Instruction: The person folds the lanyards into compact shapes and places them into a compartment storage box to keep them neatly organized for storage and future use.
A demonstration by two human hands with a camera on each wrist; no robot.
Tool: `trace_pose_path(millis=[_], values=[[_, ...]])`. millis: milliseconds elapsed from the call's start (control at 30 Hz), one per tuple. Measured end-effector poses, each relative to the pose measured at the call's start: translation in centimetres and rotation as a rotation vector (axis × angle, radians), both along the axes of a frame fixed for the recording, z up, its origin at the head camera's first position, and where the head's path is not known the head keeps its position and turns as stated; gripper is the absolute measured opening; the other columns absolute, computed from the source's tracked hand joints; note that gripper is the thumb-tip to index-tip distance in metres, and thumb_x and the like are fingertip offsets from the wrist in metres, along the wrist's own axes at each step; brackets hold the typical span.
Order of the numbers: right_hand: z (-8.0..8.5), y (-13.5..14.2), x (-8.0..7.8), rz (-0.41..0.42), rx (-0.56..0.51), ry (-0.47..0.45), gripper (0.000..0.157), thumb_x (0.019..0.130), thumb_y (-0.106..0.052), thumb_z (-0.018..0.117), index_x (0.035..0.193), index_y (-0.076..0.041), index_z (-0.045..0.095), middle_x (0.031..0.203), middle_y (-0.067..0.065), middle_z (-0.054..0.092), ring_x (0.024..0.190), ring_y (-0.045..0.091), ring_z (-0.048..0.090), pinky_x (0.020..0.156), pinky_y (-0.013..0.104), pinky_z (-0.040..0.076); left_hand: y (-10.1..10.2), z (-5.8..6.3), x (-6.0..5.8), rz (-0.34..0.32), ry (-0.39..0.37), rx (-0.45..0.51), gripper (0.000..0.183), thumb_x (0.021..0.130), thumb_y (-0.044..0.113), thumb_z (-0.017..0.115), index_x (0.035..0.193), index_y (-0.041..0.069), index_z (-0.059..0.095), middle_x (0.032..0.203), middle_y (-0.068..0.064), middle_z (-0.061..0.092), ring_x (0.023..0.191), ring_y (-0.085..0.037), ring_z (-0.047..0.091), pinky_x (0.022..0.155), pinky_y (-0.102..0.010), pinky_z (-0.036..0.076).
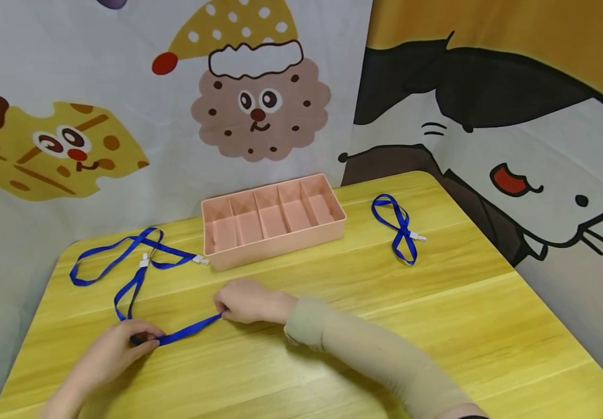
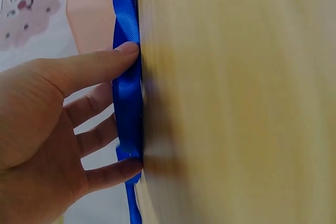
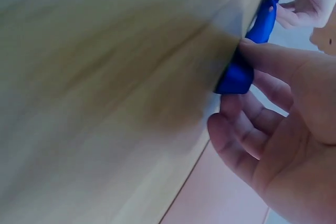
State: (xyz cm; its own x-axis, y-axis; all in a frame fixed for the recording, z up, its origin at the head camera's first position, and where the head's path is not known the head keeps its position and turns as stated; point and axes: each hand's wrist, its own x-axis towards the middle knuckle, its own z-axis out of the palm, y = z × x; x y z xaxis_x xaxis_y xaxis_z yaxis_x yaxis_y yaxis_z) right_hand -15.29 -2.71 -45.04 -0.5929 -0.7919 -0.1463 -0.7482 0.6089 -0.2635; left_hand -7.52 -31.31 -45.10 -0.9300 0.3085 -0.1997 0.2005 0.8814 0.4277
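Note:
A blue lanyard (image 1: 188, 331) is stretched between both hands just over the table's left front part. My right hand (image 1: 246, 301) pinches its right end between thumb and fingers; a short folded end of the strap (image 3: 235, 78) pokes out past the fingertips. With thumb on one side and fingers on the other, my left hand (image 1: 118, 349) grips the strap (image 2: 127, 95) farther left. Beyond the left hand the strap runs up to a white clip (image 1: 144, 262). Another blue lanyard (image 1: 92, 282) lies looped behind it, its white clip (image 1: 200, 259) by the box corner.
At the table's back stands a pink box (image 1: 275, 250) with several compartments. A third blue lanyard (image 1: 402, 224), crossed in a figure eight, lies to the right of it. Printed cloth (image 1: 165, 163) hangs behind the yellow wood-grain table (image 1: 437, 326).

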Motion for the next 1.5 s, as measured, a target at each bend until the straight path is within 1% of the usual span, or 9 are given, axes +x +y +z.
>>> trace_pose_path(millis=[100,267,367,533,767,900,1067,1233,1500], values=[[0.0,1.7,-0.1,-0.023,0.013,-0.018,0.009,0.097,-0.022,0.074,0.089,-0.023,0.071,0.088,-0.013,0.070,0.080,0.001,0.059,0.069,0.016,0.045,1.8,-0.1,-0.2,-0.016,0.027,0.018,0.011,0.091,0.017,0.082,0.094,0.028,0.079,0.091,0.016,0.073,0.080,0.010,0.058,0.071,-0.021,0.053],[0.4,5.2,-0.3,-0.081,0.006,-0.090,0.009,0.100,-0.024,0.073,0.091,-0.021,0.073,0.091,-0.011,0.073,0.081,0.003,0.060,0.074,0.018,0.049,5.0,-0.1,-0.8,-0.086,0.083,0.081,0.012,0.089,0.015,0.083,0.093,0.025,0.079,0.089,0.017,0.073,0.081,0.009,0.059,0.072,-0.022,0.054],[0.6,7.3,-0.5,-0.119,-0.010,-0.112,0.011,0.100,-0.024,0.074,0.090,-0.021,0.073,0.092,-0.009,0.075,0.082,0.004,0.061,0.076,0.022,0.052,6.8,0.0,-1.4,-0.122,0.087,0.106,0.012,0.089,0.014,0.083,0.094,0.025,0.079,0.090,0.016,0.073,0.082,0.007,0.061,0.073,-0.023,0.055],[0.7,10.5,-0.7,-0.168,-0.045,-0.102,0.012,0.096,-0.022,0.078,0.085,-0.020,0.073,0.088,-0.007,0.075,0.081,0.007,0.064,0.077,0.026,0.054,9.5,0.1,-2.3,-0.166,0.085,0.120,0.011,0.091,0.014,0.081,0.097,0.023,0.080,0.092,0.014,0.074,0.084,0.002,0.065,0.076,-0.024,0.057],[0.7,14.3,-0.6,-0.229,-0.108,-0.126,0.012,0.095,-0.015,0.077,0.084,-0.017,0.073,0.085,-0.005,0.074,0.078,0.008,0.062,0.074,0.027,0.053,12.4,0.1,-3.0,-0.159,0.055,0.153,0.014,0.092,0.012,0.080,0.104,0.018,0.081,0.097,0.010,0.075,0.089,-0.007,0.070,0.078,-0.025,0.058],[0.9,16.9,-0.4,-0.295,-0.104,-0.143,0.013,0.095,-0.015,0.077,0.083,-0.017,0.072,0.081,-0.006,0.070,0.075,0.006,0.056,0.072,0.024,0.050,14.4,0.0,-3.5,-0.175,0.078,0.166,0.016,0.091,0.007,0.080,0.105,0.015,0.081,0.097,0.007,0.075,0.090,-0.010,0.071,0.080,-0.028,0.060],[1.3,20.1,-0.7,-0.351,-0.074,-0.153,0.017,0.094,-0.015,0.079,0.081,-0.018,0.069,0.076,-0.008,0.063,0.072,0.007,0.051,0.069,0.023,0.044,16.5,0.2,-3.9,-0.172,0.106,0.165,0.019,0.090,0.003,0.079,0.106,0.013,0.081,0.099,0.003,0.077,0.095,-0.017,0.074,0.087,-0.037,0.063],[1.8,22.9,-1.3,-0.374,-0.039,-0.199,0.018,0.094,-0.013,0.078,0.080,-0.018,0.068,0.075,-0.008,0.060,0.072,0.008,0.051,0.069,0.023,0.042,17.3,0.0,-3.9,-0.144,0.094,0.142,0.020,0.090,0.002,0.079,0.105,0.014,0.082,0.099,0.003,0.077,0.098,-0.019,0.074,0.091,-0.043,0.062],[2.5,25.2,-2.6,-0.445,0.004,-0.229,0.018,0.095,-0.011,0.076,0.080,-0.017,0.069,0.076,-0.005,0.061,0.073,0.012,0.052,0.070,0.026,0.041,15.6,0.0,-4.4,-0.147,0.148,0.132,0.015,0.089,0.001,0.080,0.101,0.010,0.082,0.101,-0.004,0.080,0.097,-0.025,0.076,0.091,-0.046,0.062]])
